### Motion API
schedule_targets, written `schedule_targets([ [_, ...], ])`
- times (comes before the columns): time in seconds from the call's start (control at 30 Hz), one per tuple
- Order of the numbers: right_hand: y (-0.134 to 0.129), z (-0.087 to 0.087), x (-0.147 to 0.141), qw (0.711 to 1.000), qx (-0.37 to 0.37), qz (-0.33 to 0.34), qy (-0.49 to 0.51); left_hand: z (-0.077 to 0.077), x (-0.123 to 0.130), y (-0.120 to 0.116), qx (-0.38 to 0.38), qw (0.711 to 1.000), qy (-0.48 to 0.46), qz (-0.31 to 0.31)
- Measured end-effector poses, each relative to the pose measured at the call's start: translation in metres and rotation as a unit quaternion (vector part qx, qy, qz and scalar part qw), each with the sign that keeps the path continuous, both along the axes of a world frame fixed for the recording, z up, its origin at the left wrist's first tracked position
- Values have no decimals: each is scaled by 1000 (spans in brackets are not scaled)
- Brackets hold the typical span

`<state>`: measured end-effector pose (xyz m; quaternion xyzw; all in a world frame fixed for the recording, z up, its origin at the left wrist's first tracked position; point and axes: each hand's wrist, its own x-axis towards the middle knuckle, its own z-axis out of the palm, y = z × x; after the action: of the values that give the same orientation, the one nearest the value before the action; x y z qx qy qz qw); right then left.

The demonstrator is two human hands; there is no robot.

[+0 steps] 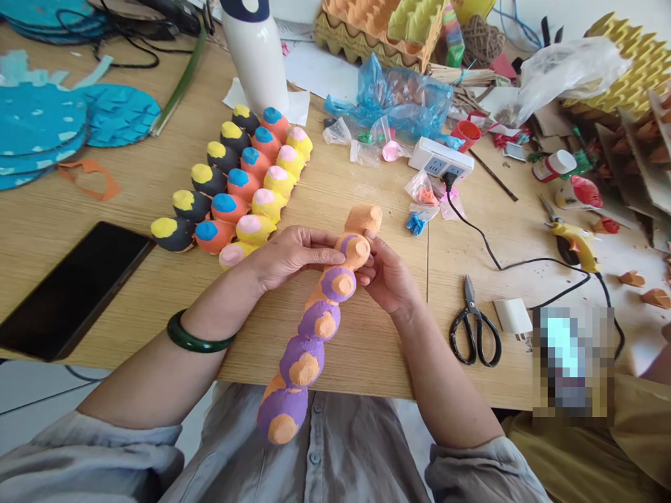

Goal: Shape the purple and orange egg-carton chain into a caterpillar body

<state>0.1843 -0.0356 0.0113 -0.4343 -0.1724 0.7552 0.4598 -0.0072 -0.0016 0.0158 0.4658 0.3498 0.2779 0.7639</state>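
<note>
Between my hands is an egg-carton strip (316, 325), a row of several bumps with orange tips and purple sides; the bump at the far end is all orange. My left hand (293, 257) grips it from the left, thumb and fingers near the second bump from the far end. My right hand (388, 274) pinches the same part from the right, its fingers partly hidden behind the strip. The near end of the strip hangs over my lap. Finished-looking painted strips in black with yellow (208, 179), orange with blue (238, 183) and yellow with pink (265, 205) lie beyond my left hand.
A phone (73, 286) lies at left, and a white bottle (258, 63) stands behind the strips. Scissors (474, 325), a charger (512, 316), a power strip (440, 162) and a glue gun (576, 244) with cords lie at right. Another person sits at far right.
</note>
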Motion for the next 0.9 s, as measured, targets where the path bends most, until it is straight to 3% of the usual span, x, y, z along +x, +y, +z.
schedule_targets([
  [0.1,-1,-2,-2,1000,9,-3,-14,-3,1,0,38,998,35,30],
  [0.23,-2,-5,-4,999,26,-9,-42,-4,2,1,39,997,55,25],
  [0.5,1,-9,0,998,40,-27,-47,2,0,-1,-44,999,15,-11],
  [0.77,0,-14,8,990,79,-22,-118,-11,7,-4,46,987,86,126],
  [0.9,1,-17,15,981,118,-88,-127,-19,6,-1,144,963,161,160],
])
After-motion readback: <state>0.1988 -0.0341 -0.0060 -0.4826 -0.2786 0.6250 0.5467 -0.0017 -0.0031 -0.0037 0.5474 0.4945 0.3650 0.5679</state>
